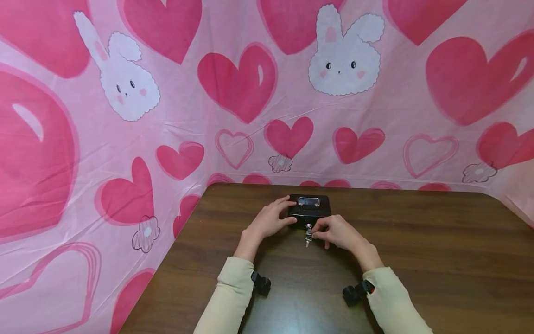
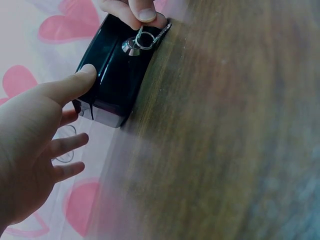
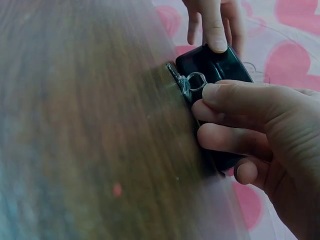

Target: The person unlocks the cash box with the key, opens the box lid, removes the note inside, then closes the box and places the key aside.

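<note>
A small black metal cash box (image 1: 319, 212) with a silver carrying handle (image 1: 308, 202) on its lid sits near the table's far edge. My left hand (image 1: 269, 220) is at its left end, the thumb touching the front lid edge and the other fingers spread loosely. With thumb and forefinger my right hand (image 1: 339, 233) pinches a key at the silver lock (image 2: 131, 48) on the box's front; the fingertips cover most of this key. From it hangs a metal ring with a second key (image 3: 173, 73), pointing down toward the tabletop.
The brown wooden table (image 1: 438, 260) spreads out on both sides and in front of the box. Behind it and to the left hangs a pink cloth (image 1: 183, 106) printed with hearts and rabbits. Dark wrist cameras (image 1: 262, 284) are strapped over the pale sleeves (image 1: 229, 297).
</note>
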Available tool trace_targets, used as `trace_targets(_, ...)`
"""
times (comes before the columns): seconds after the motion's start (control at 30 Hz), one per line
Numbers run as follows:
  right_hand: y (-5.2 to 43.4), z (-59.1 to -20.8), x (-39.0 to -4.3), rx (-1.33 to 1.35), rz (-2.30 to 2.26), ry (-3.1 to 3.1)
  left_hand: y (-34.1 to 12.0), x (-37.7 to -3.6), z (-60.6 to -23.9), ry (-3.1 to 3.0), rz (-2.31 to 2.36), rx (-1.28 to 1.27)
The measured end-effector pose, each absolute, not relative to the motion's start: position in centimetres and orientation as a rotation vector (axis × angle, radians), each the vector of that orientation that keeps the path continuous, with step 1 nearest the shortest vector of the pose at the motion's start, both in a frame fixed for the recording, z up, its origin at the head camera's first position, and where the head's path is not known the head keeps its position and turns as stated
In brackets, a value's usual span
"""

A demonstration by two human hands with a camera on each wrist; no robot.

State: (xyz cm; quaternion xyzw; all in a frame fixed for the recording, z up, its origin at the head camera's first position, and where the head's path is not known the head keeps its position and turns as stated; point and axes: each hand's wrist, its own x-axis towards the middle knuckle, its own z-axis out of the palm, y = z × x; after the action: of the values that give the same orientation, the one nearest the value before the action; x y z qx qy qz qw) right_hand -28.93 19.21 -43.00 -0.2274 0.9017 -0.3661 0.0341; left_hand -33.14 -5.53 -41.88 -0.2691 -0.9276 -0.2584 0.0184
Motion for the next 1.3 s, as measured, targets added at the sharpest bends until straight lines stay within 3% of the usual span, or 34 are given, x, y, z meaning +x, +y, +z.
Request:
trace_targets(0.9, 21.5, -39.7, -28.4, -0.606, -1.266, 2.911, -5.5, -33.1, -41.6, -2.872, -0.794, -0.836)
trace_targets(1.3, 23.4, -40.9, -29.0, -0.568, -1.165, 3.115, -6.0, -33.1, -41.8, -2.864, -0.74, -0.794)
